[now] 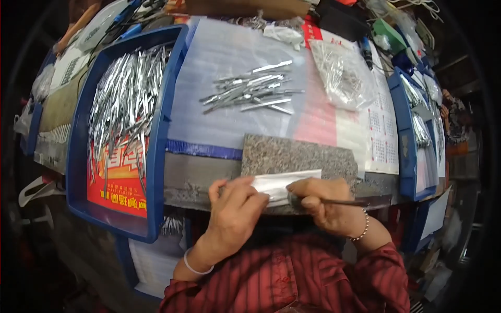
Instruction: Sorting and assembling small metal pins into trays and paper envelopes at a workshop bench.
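A shiny silvery-white sheet (284, 179) lies across a speckled granite slab (297, 151) at the table's near edge. Its left end is gripped by my left hand (236, 207), fingers curled and thumb pressed against it. Over the sheet's right part, my right hand (326, 201) is closed around a thin dark rod-shaped tool (344, 202). The rod's handle sticks out to the right; the working end is hidden beneath my fingers. Beyond the slab, a loose heap of thin silvery metal strips (255, 86) rests on a plastic-covered mat (209, 125).
At left stands a blue tray (156, 182) piled with silvery strips over red printed paper. A clear plastic bag (342, 75) lies at the back right. Another blue tray (409, 135) with metal pieces is at the far right. Tools and boxes crowd the back.
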A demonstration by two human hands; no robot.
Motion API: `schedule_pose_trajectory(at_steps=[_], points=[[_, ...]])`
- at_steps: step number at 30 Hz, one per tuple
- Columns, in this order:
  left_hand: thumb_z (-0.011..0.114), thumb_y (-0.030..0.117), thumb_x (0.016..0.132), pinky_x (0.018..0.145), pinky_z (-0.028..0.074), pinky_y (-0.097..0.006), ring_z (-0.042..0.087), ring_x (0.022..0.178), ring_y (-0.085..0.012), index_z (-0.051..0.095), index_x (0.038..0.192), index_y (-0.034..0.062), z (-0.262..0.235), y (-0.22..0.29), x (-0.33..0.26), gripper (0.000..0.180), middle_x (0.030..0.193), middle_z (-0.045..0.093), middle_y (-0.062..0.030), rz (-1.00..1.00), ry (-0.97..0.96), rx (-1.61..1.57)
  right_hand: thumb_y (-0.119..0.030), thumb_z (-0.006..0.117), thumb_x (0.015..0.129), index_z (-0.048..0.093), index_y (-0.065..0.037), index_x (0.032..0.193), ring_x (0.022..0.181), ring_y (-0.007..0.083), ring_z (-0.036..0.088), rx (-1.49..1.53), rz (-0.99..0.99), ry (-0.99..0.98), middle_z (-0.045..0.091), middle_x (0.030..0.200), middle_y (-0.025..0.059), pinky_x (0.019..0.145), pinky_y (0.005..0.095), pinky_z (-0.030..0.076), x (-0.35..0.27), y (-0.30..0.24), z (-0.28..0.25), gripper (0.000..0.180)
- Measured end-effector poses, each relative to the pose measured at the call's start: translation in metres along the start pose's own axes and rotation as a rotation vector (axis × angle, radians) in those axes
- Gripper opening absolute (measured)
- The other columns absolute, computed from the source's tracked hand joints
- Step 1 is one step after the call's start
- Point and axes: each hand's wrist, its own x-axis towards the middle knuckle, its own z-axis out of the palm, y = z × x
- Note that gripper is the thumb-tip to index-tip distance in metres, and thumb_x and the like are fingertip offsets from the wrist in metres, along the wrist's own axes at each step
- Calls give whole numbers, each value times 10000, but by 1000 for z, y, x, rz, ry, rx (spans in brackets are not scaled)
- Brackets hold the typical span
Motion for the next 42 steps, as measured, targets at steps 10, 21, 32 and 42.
schedule_pose_trajectory(at_steps=[10,21,32,42], points=[[655,65,776,897,327,-438,582,1041,-240,616,959,78,-9,-3,-6,187,923,555,-50,-28,-18,-3,-171,691,843,547,-51,818,557,258,580,-42,-169,-121,559,727,93,439,367,428,32,-17,19,189],[651,53,764,891,332,-443,583,1020,-239,616,964,75,-9,-5,-10,204,922,555,-53,-16,-11,11,-231,689,862,589,-49,896,565,246,614,-115,-151,-107,628,799,86,451,346,455,25,-22,19,211],[729,-5,725,876,356,-404,616,936,-281,644,877,73,-8,4,-2,191,854,583,-63,-15,-1,51,-214,639,926,624,-30,943,646,311,644,-147,-14,93,646,784,149,552,360,510,-26,8,-6,185],[696,0,762,908,361,-428,632,945,-294,625,894,62,-22,23,-21,162,868,617,-74,-23,72,137,-158,380,1030,542,15,1166,749,142,571,437,162,506,654,1073,159,687,269,476,-57,-22,-15,273]])
